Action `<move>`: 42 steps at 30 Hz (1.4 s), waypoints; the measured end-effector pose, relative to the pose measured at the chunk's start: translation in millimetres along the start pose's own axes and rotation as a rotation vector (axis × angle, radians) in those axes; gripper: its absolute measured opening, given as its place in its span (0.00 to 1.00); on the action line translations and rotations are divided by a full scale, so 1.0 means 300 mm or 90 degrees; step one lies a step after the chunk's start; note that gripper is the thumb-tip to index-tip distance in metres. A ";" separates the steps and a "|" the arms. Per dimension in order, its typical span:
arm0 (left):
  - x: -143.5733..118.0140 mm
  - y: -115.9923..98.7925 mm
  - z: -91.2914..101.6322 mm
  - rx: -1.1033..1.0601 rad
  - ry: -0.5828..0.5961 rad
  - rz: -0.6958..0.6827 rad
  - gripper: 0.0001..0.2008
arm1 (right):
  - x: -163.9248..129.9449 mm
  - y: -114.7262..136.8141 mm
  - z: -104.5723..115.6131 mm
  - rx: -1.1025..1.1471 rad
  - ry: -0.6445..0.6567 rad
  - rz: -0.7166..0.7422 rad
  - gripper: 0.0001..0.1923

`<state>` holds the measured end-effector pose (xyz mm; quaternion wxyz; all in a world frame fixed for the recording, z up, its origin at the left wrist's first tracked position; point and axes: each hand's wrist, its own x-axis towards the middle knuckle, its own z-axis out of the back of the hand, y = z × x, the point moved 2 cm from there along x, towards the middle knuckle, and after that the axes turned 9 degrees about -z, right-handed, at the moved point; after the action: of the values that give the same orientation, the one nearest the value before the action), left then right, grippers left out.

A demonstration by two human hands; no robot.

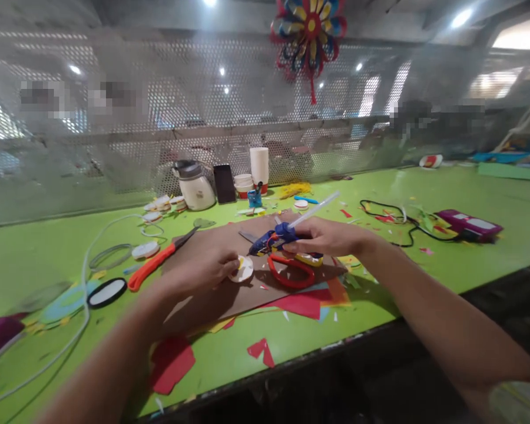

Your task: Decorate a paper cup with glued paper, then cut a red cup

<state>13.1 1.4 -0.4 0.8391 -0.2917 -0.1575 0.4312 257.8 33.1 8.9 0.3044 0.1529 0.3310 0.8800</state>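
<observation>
My right hand (318, 235) is wrapped round a blue hot glue gun (271, 239). A long clear glue stick (315, 210) juts from its back, and its nozzle points left and down. Just below the nozzle, a small white round disc (242, 270) is over the brown cardboard (221, 303). My left hand (207, 268) is closed at the disc's left edge, its fingertips pinched there beside a small yellow spot. Red-handled scissors (291, 282) lie below the glue gun, their blades partly hidden behind it.
An orange-handled cutter (152, 268) lies left of my left hand. A white cable (86, 277) loops across the green table (300, 341). Behind stand a jug (197, 188), a phone (225, 184) and paper cups (259, 168). Red paper scraps (172, 365) lie in front; a purple box (468, 225) is at right.
</observation>
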 end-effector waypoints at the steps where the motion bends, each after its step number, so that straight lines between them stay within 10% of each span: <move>1: -0.004 -0.005 0.002 -0.005 0.006 0.008 0.14 | 0.000 0.003 -0.004 0.002 0.006 -0.005 0.20; 10: -0.004 0.046 -0.006 -0.087 0.073 0.013 0.18 | 0.013 -0.015 -0.049 0.049 0.061 -0.079 0.22; 26: -0.019 0.064 0.024 -0.309 -0.129 0.259 0.15 | 0.029 -0.059 -0.050 0.147 0.105 -0.080 0.21; 42: 0.017 0.108 0.038 -0.290 -0.107 0.186 0.15 | 0.026 -0.050 -0.043 0.031 0.075 -0.085 0.21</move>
<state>-10.5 24.5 -11.7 0.6651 -0.4557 -0.2757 0.5235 252.3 40.7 -10.3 0.3386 0.0862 0.3787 0.8570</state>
